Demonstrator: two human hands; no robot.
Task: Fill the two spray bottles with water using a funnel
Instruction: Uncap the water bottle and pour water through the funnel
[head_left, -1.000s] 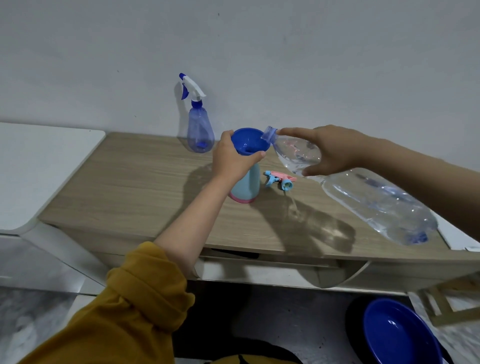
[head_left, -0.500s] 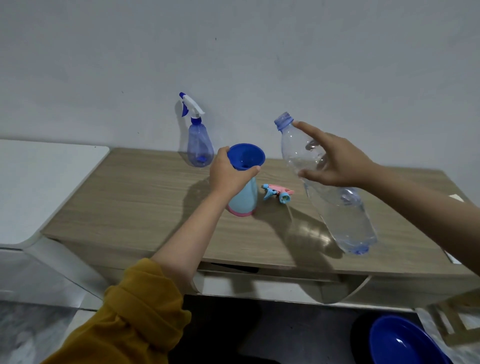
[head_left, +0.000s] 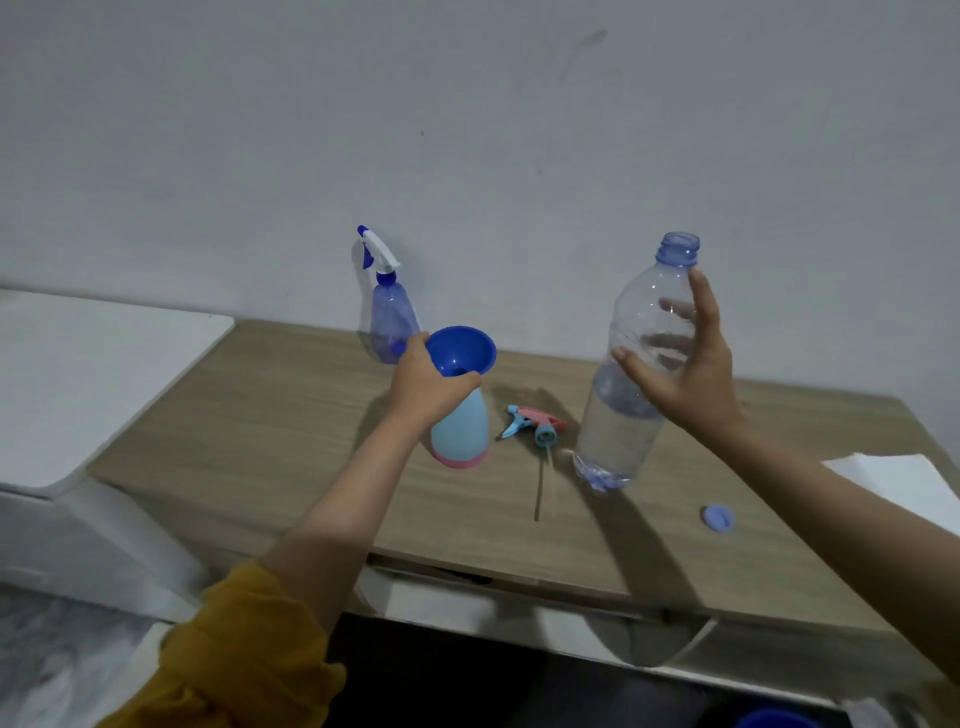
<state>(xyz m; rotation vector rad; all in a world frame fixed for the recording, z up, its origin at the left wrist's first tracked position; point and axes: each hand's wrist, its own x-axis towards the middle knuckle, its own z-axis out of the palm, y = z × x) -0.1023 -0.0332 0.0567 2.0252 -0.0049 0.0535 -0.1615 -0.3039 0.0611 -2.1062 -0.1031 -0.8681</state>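
1. The wooden tabletop (head_left: 270, 441) crosses the middle of the frame, under a pale wall.
2. My right hand (head_left: 685, 374), right of centre, grips the clear water bottle (head_left: 623, 415) with the thumb on the near side and the fingers curled round the far side. The bottle is almost upright, its open mouth at the top, and water fills the lower part. I cannot tell if its base touches the tabletop.
3. The light blue spray bottle (head_left: 462, 431) with a pink base stands on the tabletop at the centre. My left hand (head_left: 426, 384) is wrapped round its neck.
4. The blue funnel (head_left: 462, 351) sits in the mouth of this bottle, just above my left hand.
5. The purple spray bottle (head_left: 392, 325), with its white trigger head on, stands by the wall, behind my left hand.
6. The pink and blue sprayer head (head_left: 535, 423) lies on the tabletop between the two bottles which I hold.
7. The small blue cap (head_left: 718, 517) lies on the tabletop at the lower right.
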